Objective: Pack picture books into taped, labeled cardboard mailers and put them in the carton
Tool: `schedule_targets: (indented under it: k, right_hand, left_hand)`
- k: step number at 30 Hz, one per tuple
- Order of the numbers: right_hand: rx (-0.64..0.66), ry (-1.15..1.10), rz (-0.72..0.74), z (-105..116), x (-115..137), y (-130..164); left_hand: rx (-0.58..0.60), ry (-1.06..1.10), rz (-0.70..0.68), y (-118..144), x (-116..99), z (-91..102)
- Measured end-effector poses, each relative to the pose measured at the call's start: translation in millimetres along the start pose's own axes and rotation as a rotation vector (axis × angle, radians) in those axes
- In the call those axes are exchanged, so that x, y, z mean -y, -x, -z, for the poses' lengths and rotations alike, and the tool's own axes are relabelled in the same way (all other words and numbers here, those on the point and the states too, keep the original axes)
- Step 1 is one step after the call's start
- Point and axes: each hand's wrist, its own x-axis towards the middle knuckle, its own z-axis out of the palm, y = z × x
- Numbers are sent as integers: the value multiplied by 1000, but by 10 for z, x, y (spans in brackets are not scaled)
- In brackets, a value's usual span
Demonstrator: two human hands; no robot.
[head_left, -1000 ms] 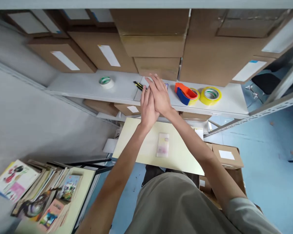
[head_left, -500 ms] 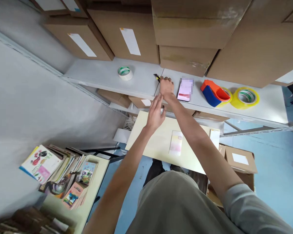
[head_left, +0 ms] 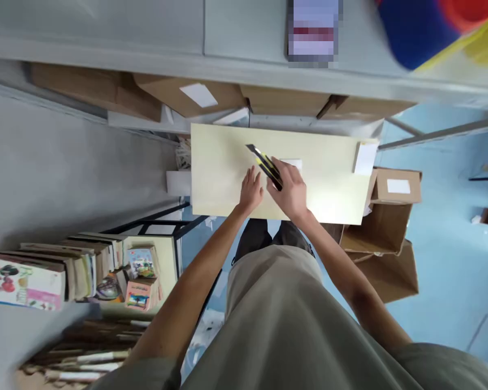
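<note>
The person's right hand (head_left: pixel 290 189) is closed around a black and yellow utility knife (head_left: pixel 268 169), its fingers wrapped about the handle. The knife slants out past those fingertips, its slim end pointing away from the body and toward the left; how much blade is out is hard to tell. The left hand (head_left: pixel 251 192) is open, fingers loosely spread, and seems to hold nothing. It sits just beside the knife, on the near side of its slim end, with no contact showing between them.

Both hands are over a cream bench (head_left: pixel 219 173); whether the left fingers touch its top cannot be told. Just beyond the right fingers a pale flat item (head_left: pixel 295 162) shows, partly hidden by the hand. Well to the right of them, a white pad (head_left: pixel 365 158) lies at the bench's end. Farther beyond the fingers, a phone (head_left: pixel 314 30) rests on a grey shelf (head_left: pixel 146 32).

The step in hand looks to be handling the knife above the bench. The next move probably calls for a steady right grip and left fingers kept clear of the slim end.
</note>
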Motion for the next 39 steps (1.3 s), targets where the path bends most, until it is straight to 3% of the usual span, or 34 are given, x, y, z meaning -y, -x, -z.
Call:
schedule_targets:
  k: [5,8,11,16,20,25,28,34,39]
  right_hand:
    - [-87,-60,-370,-334,-680,695]
    - [-136,-8,-460,-459,-891,880]
    - [-146,44,-499,-608,-995,922]
    - [-55,25,-532,-958,-1024,730]
    - [4,83,-525,-1166,-982,496]
    - [84,150,-503,-1170,-893,291]
    - [135,125,-510,-1136,-863,168]
    - [235,135,-567,-1184,-897,-99]
    - [282,166,-582,-1250,-899,-199]
  left_hand:
    - [110,33,12,-158,-54,-401]
    - [119,10,10,-234,-146,-522]
    - [126,12,6,-265,-194,-502]
    - [177,71,-47,-325,-158,-315]
    - [199,92,-114,-443,-125,-279]
    - [242,50,-136,-555,-104,-263]
    - [303,-14,-169,-607,-85,-129]
    - [488,-347,-307,-704,-118,203]
    - [494,-382,-339,-760,-152,252]
